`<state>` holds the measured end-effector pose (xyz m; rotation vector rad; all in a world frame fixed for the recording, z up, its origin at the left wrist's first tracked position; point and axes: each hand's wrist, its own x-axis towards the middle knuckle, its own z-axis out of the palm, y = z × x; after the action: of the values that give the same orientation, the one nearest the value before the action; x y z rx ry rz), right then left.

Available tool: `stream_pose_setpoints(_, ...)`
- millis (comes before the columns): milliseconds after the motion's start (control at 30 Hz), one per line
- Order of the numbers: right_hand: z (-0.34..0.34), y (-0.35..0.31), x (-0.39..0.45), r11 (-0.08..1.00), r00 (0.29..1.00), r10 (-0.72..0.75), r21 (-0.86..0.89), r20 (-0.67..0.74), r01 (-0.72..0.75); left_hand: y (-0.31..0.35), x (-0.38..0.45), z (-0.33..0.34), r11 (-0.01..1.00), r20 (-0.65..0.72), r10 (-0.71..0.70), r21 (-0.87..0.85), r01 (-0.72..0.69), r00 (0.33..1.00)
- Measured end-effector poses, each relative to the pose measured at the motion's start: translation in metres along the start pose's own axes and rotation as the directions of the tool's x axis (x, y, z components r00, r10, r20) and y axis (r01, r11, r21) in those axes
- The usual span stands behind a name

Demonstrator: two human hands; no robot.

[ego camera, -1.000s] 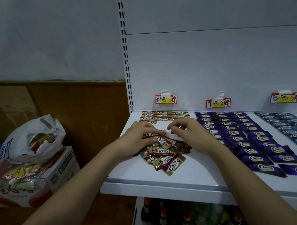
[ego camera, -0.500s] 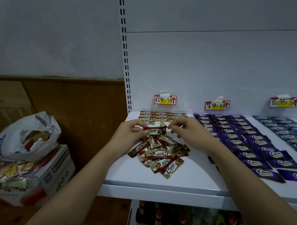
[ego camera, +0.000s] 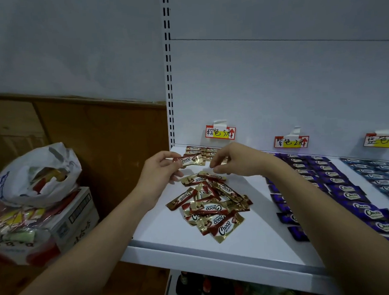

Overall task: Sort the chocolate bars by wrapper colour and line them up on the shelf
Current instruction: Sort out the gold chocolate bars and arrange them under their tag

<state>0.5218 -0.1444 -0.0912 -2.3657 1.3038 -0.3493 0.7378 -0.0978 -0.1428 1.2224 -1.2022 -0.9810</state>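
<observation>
My left hand (ego camera: pixel 157 171) pinched one brown chocolate bar (ego camera: pixel 189 160) above the shelf (ego camera: pixel 170 224), its long axis running left to right. My right hand (ego camera: pixel 231 160) hung beside it, fingers (ego camera: pixel 219 168) curled, holding nothing I could see. Bare shelf lay between the loose brown pile (ego camera: pixel 210 204) and the front edge.

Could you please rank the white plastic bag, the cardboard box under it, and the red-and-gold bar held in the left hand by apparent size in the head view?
1. White plastic bag and white cardboard box: similar, and the box is partly hidden, so unranked.
2. Red-and-gold Choco bar, pinched by the left hand: clearly smallest.
</observation>
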Motion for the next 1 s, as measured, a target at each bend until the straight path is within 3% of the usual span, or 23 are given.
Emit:
stream_pose_setpoints(300, 0.022, 0.013, 0.005, 0.998, 0.996, 0.055, -0.018, -0.076, -0.057, -0.002, 0.002, 0.002, 0.999, -0.008, -0.051, 0.004, 0.051, 0.999)
stream_pose_setpoints(400, 0.016, 0.022, 0.000, 0.978, 0.986, 0.133, 0.173, -0.096, -0.115, 0.002, 0.003, 0.004, 0.995, -0.004, -0.088, -0.046, 0.088, 0.996)
stream_pose_setpoints(567, 0.002, 0.031, -0.013, 0.737, 0.959, 0.282, 0.647, -0.032, -0.195, 0.023, 0.023, 0.015, 0.991, 0.017, -0.062, -0.120, 0.064, 0.998)
stream_pose_setpoints(667, -0.005, 0.035, -0.016, 0.577, 0.936, 0.347, 0.799, -0.055, -0.167, 0.033, 0.043, 0.028, 0.995, 0.056, -0.041, -0.088, 0.045, 0.998)
stream_pose_setpoints(767, -0.013, 0.042, -0.018, 0.476, 0.917, 0.393, 0.868, -0.062, -0.145, 0.033, 0.056, 0.040, 0.992, 0.056, -0.043, -0.115, 0.050, 0.997)
stream_pose_setpoints(867, -0.020, 0.050, -0.018, 0.468, 0.903, 0.424, 0.871, -0.070, -0.152, 0.023, 0.059, 0.046, 0.990, 0.034, -0.043, -0.135, 0.047, 0.998)
stream_pose_setpoints(1000, -0.020, 0.059, -0.017, 0.454, 0.882, 0.468, 0.870, -0.048, -0.194, 0.015, 0.056, 0.046, 0.993, 0.102, -0.038, -0.104, 0.049, 0.994)
